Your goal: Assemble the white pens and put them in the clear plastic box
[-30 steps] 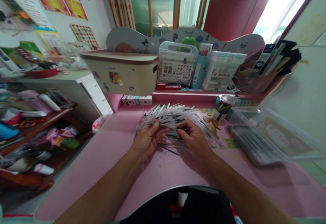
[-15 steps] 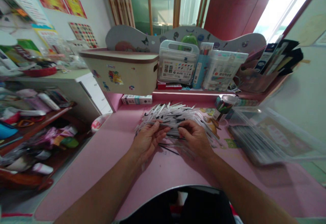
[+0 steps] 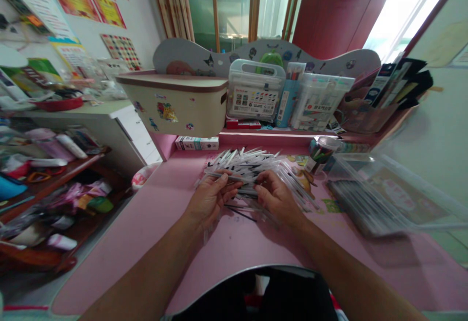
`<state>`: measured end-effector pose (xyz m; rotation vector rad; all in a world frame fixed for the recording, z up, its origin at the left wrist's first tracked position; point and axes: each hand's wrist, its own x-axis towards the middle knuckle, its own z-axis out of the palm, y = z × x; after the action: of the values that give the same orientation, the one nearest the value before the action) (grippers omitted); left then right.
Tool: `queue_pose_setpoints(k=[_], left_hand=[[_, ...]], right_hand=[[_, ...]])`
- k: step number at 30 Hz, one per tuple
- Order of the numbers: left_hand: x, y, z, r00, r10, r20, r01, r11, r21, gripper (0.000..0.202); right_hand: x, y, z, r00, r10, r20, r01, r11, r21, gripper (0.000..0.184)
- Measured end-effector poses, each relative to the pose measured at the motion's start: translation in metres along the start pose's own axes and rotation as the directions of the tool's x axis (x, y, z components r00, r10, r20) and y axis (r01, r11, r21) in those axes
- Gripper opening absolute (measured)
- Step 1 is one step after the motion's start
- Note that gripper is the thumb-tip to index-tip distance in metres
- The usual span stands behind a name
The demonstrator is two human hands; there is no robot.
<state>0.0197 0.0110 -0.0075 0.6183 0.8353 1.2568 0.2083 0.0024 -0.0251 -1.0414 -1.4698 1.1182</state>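
Observation:
A loose heap of thin white, clear and black sticks [image 3: 248, 160], which look like pen refills, lies on the pink desk [image 3: 146, 243]. At the heap's near edge my left hand [image 3: 208, 197] pinches a slim clear stick [image 3: 234, 178] between thumb and fingers, pointing across toward my other hand. Close by on the right, my right hand [image 3: 278, 197] is closed, thumb against fingertips; a thin clear piece seems to be in them, too blurred to name. A dark stick [image 3: 241, 213] rests on the desk between the hands.
An open clear plastic box [image 3: 413, 223] with dark sticks stands at the right. Behind the heap are a jar of pens [image 3: 321, 153] and a small carton [image 3: 196, 142]. A shelf above carries a cream bin [image 3: 175, 106] and marker cases [image 3: 256, 92].
Both hands stay over the near edge of the heap, with small finger shifts. The clear stick in my left hand shows more plainly, its end reaching further left.

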Motion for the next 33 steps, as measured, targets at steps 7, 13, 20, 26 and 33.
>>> queue_pose_setpoints(k=[7, 13, 20, 26, 33], left_hand=[[0.0008, -0.0037, -0.0008, 0.998, -0.010, 0.058, 0.009, 1.000, 0.007, 0.011], [-0.0010, 0.0010, 0.0012, 1.000, 0.005, 0.023, -0.006, 1.000, 0.022, 0.008], [-0.0027, 0.0027, 0.0043, 0.999, -0.010, 0.049, 0.008, 0.999, 0.037, 0.011], [-0.0008, 0.0015, 0.0003, 0.999, 0.017, 0.048, -0.018, 0.999, 0.037, 0.009], [-0.0025, 0.0022, 0.0016, 0.997, 0.015, 0.073, -0.018, 0.999, 0.050, 0.009]], right_hand=[[0.0025, 0.0015, -0.0021, 0.999, 0.030, -0.042, -0.036, 0.990, -0.138, 0.041], [-0.0013, -0.0016, -0.0015, 1.000, 0.031, -0.002, -0.031, 0.997, -0.076, 0.017], [0.0025, -0.0047, -0.0015, 0.997, -0.076, -0.025, 0.069, 0.977, -0.201, 0.035], [0.0001, -0.0003, -0.0030, 0.999, 0.035, -0.009, -0.036, 0.993, -0.116, 0.015], [0.0027, -0.0023, -0.0017, 0.998, -0.057, 0.004, 0.057, 0.989, -0.138, 0.024]])
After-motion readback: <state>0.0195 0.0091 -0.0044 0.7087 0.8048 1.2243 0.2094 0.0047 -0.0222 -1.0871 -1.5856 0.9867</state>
